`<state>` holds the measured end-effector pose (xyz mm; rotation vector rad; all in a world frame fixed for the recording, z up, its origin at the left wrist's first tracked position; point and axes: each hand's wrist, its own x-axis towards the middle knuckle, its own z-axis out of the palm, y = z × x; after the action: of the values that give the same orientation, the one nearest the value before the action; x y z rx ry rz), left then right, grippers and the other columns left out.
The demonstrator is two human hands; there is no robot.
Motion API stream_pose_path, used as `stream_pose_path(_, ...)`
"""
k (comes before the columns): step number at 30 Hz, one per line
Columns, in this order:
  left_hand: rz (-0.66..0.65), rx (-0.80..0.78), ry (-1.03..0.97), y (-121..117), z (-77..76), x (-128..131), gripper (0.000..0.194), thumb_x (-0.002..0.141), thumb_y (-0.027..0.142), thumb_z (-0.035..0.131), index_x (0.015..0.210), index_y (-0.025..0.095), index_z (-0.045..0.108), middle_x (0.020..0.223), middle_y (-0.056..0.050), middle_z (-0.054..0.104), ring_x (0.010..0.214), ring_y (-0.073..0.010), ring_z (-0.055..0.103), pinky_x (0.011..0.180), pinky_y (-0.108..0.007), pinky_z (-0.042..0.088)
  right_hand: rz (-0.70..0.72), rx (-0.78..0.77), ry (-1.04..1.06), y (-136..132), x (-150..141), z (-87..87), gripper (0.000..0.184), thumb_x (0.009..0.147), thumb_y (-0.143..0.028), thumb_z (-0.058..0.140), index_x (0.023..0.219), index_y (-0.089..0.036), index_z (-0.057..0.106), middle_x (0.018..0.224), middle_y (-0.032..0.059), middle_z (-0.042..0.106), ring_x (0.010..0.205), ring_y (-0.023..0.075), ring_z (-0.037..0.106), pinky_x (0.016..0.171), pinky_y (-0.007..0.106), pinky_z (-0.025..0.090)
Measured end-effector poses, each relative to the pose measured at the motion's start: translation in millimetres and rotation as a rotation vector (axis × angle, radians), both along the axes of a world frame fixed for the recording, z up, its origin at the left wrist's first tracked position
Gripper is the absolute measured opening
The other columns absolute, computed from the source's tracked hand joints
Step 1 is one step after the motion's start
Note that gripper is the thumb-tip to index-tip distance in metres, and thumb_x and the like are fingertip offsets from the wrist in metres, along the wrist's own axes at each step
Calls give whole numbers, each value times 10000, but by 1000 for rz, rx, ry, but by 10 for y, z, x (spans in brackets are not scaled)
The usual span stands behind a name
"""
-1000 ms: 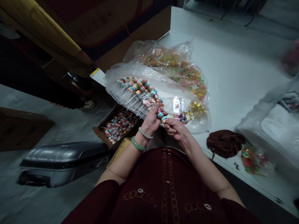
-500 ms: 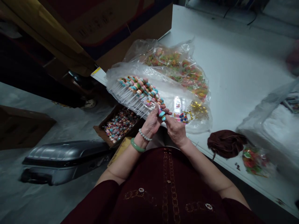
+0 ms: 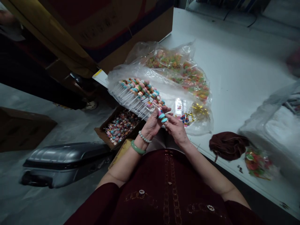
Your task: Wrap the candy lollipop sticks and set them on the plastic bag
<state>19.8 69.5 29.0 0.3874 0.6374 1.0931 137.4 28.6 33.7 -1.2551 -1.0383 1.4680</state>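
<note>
Candy stick: I see the candy stick (image 3: 162,117), a short stack of pastel rings, held just above the person's lap, over the near edge of the clear bag.

Left hand: the left hand (image 3: 152,124) has its fingers curled around the stick, and I read this as a firm hold. The fingertips reach past the rings. A jade bangle (image 3: 137,147) and a bead bracelet (image 3: 143,137) sit on that wrist.

Right hand: the right hand (image 3: 176,130) is just beside the rings, with its fingers partly open. I cannot tell whether its fingertips touch them or have hold of anything.

Bundle: a bundle of candy sticks (image 3: 138,93) lies in the clear bag (image 3: 124,75), just behind the left hand, with its white sticks fanned toward the carton.

Nearby: a bag of gummy candy (image 3: 178,64) lies beyond the bundle, and gold ribbon (image 3: 200,112) lies to the right. A box of candy sticks (image 3: 122,126) sits below the table edge, left of the hands.

Change: against the view 0.5 s back, the rings lie flatter and point further right, and the right fingers have spread slightly.
</note>
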Motion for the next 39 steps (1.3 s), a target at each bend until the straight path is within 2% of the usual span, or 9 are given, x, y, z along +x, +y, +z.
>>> stream_pose_path(3, 18, -16, -15, -28, 45, 30, 456, 776, 588, 682, 924, 157, 686, 1025, -100, 715, 1054, -263, 662, 912, -397, 532, -1, 263, -307, -47, -2, -10, 370, 846, -273, 575, 1196, -246, 692, 869, 9, 716, 703, 153, 614, 650, 260, 486)
stream_pose_path(5, 27, -31, 13, -47, 69, 52, 450, 785, 586, 672, 910, 154, 686, 1037, -105, 714, 1078, -271, 653, 930, -406, 523, 15, 387, -515, -66, 21, -18, 392, 879, -251, 532, 1243, -259, 675, 1059, 43, 736, 859, 196, 661, 780, 296, 501)
stream_pose_path(8, 10, -36, 41, -69, 75, 82, 454, 796, 599, 650, 887, 155, 679, 1043, -107, 712, 1099, -277, 643, 946, -412, 514, 96, 427, -692, -69, 55, -32, 434, 913, -222, 476, 1314, -285, 628, 1119, 49, 736, 925, 212, 684, 816, 299, 503)
stream_pose_path(13, -27, -79, 9, -81, 78, 72, 477, 836, 615, 586, 901, 151, 679, 1029, -119, 709, 1145, -281, 622, 991, -423, 490, 57, 352, -564, -45, 62, -96, 381, 892, -247, 546, 1246, -306, 675, 1116, -6, 742, 927, 203, 701, 825, 289, 532)
stream_pose_path(19, -102, -160, -150, -6, 70, -56, 557, 872, 632, 509, 1134, 165, 661, 1141, -126, 688, 1177, -287, 607, 1026, -453, 467, 35, 336, -555, -26, 88, -127, 390, 909, -247, 544, 1272, -337, 655, 1172, -21, 724, 995, 212, 701, 906, 315, 522)
stream_pose_path(23, 99, -127, -95, 67, -34, -88, 213, 888, 322, 633, 1059, 202, 672, 1019, -40, 715, 970, -175, 677, 945, -353, 511, 91, 320, -646, -7, 113, -85, 386, 915, -243, 546, 1266, -368, 650, 1160, -47, 727, 1013, 215, 702, 907, 326, 526)
stream_pose_path(26, 152, -117, -24, 92, -106, -142, 120, 808, 189, 718, 922, 163, 688, 856, -16, 714, 781, -122, 668, 863, -291, 527, 107, 338, -728, -10, 133, -54, 391, 926, -228, 532, 1272, -372, 642, 1180, -50, 718, 1030, 208, 699, 893, 309, 530)
stream_pose_path(32, 159, -93, 106, 70, -147, -267, 154, 693, 190, 814, 725, 128, 677, 699, -16, 693, 679, -117, 655, 751, -244, 527, 80, 421, -853, -45, 139, -24, 387, 949, -243, 497, 1300, -342, 627, 1212, -14, 707, 1041, 212, 696, 882, 296, 526)
stream_pose_path(39, 244, -159, -5, 17, -51, -66, 159, 758, 239, 761, 878, 158, 695, 861, -36, 740, 837, -166, 701, 841, -300, 536, 98, 373, -681, -63, 114, -40, 446, 916, -243, 525, 1342, -359, 590, 1226, -8, 699, 1017, 240, 696, 873, 353, 536)
